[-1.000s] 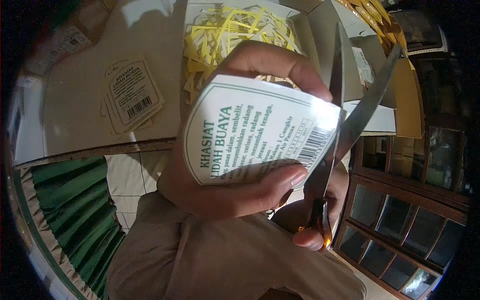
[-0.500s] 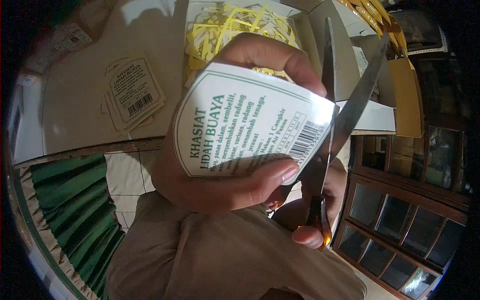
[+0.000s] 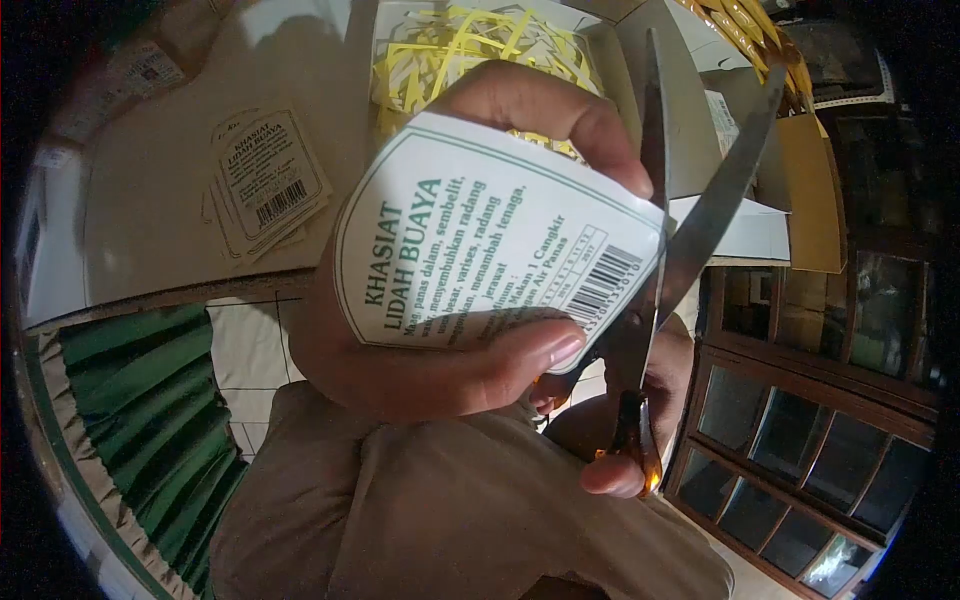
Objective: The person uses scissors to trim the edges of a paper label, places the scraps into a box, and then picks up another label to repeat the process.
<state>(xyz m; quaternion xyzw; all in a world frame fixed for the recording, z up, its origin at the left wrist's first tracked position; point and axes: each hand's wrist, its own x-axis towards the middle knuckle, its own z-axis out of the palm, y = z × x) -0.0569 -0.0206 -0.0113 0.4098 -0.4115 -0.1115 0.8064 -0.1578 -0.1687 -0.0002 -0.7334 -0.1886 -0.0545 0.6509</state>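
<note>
My left hand point(image 3: 470, 375) grips a white paper label point(image 3: 440, 240) with green print and a barcode, thumb on its front and fingers curled round behind the far edge. In my right hand point(image 3: 640, 420) is a pair of scissors point(image 3: 690, 230), its blades parted and pointing up and away. The thumb passes through an amber-brown handle loop; the other fingers are partly hidden behind the scissors. The label's right edge meets the scissors near the lower part of the blades.
A small stack of similar labels point(image 3: 265, 180) lies on the white table point(image 3: 130, 240) at left. Behind my left hand, a box point(image 3: 610, 30) holds yellow and white paper strips point(image 3: 480, 50). Another open carton point(image 3: 812, 190) stands at right, above a wooden glass-paned cabinet point(image 3: 800, 440). A green curtain point(image 3: 150, 400) hangs lower left.
My left hand and the label have shifted slightly left and up. The scissor blades have spread a little wider.
</note>
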